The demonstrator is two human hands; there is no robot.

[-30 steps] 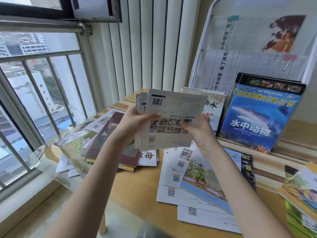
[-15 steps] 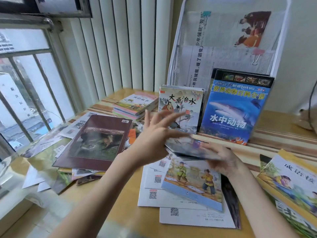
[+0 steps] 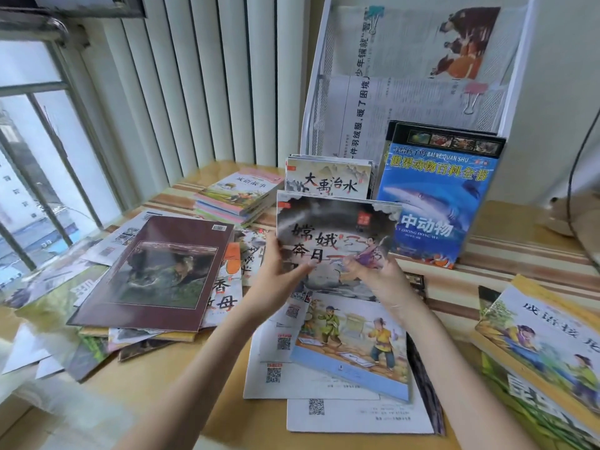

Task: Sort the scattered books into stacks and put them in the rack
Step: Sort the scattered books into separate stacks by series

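I hold a thin stack of picture books upright over the desk, its grey cover with large black characters facing me. My left hand grips its lower left edge and my right hand its lower right corner. Behind it, more books and a blue shark book stand in the bottom shelf of the white wire rack. A maroon book tops a loose pile at the left. Flat books lie scattered under my hands.
A neat stack of pastel books lies at the back near the vertical blinds. Yellow-edged books lie at the right. Newspapers clipped in the rack's upper shelves hang above. A barred window is at the left.
The stack, first held up with its white back cover towards me, was turned over low above the desk and now stands upright with its grey front facing me. My view shifted right.
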